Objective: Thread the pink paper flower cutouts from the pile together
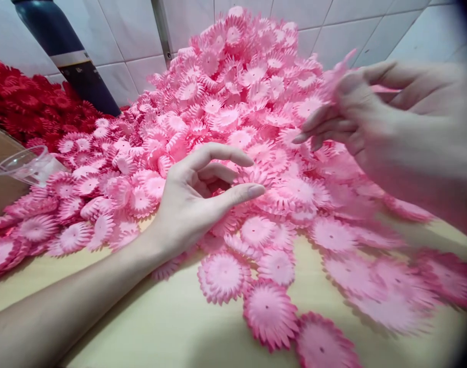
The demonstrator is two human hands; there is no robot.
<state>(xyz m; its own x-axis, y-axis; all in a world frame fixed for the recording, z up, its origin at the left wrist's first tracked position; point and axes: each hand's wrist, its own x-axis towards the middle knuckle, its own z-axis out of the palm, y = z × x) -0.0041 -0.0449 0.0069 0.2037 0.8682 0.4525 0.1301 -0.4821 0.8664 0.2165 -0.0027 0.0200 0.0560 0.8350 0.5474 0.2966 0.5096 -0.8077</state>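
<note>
A large heap of pink fringed flower-shaped cut-outs (233,102), thin and probably fabric or soft sheet, rises against the white tiled wall (134,36) at the far edge of the pale yellow bench (160,327) and spills forward in a loose scatter toward the near edge. The left hand (195,197) rests low over the foot of the heap, palm turned inward, forefinger and thumb curved toward each other with a clear gap between them; they grip nothing, though the heel of the hand seems to lie on the cut-outs beneath it. The right hand (356,112) is raised above the right side of the heap and blurred; its fingers are bunched around a single pink cut-out (335,74), pinched near the fingertips, with part of the piece sticking up.

These pieces look very light, limp and easily creased, and the slit petals would likely catch on one another. A light pinch at the solid centre disc, not at the fringe, seems the safest hold.

At the far left edge lies a pile of red cut-outs (22,102), with a clear plastic cup (26,164) on its side and a dark cylinder (68,56) by the wall.
</note>
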